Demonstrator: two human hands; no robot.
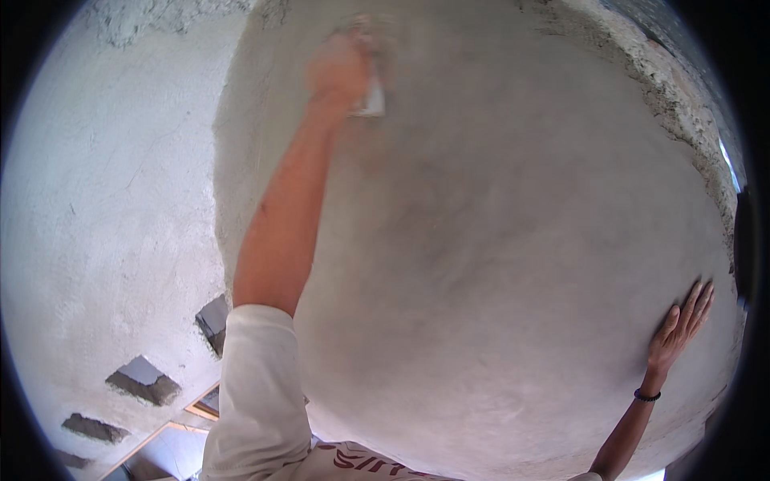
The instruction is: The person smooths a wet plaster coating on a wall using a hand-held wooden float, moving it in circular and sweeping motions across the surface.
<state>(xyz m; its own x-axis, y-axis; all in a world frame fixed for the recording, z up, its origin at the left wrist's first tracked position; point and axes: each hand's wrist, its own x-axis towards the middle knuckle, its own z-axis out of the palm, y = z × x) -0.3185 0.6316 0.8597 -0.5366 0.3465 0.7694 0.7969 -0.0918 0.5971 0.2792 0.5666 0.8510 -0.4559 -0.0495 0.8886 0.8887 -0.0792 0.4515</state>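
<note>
High on the grey plastered surface [481,240], my left hand [341,70] is closed around a flat plastering trowel [372,99]. Motion blurs the hand and the trowel, so the handle does not show clearly; a pale corner of the blade shows below the fingers, against the plaster. Far to the right, my right hand [678,327] lies flat on the same surface, fingers stretched upward and thumb apart, holding nothing. A dark bracelet [646,396] circles that wrist.
Paler, dry plaster [120,184] borders the darker grey area on the left. Several rectangular recesses, such as this opening [144,380], are cut at lower left, near a wood-edged frame [207,401]. A rough, broken edge [666,88] runs along the upper right.
</note>
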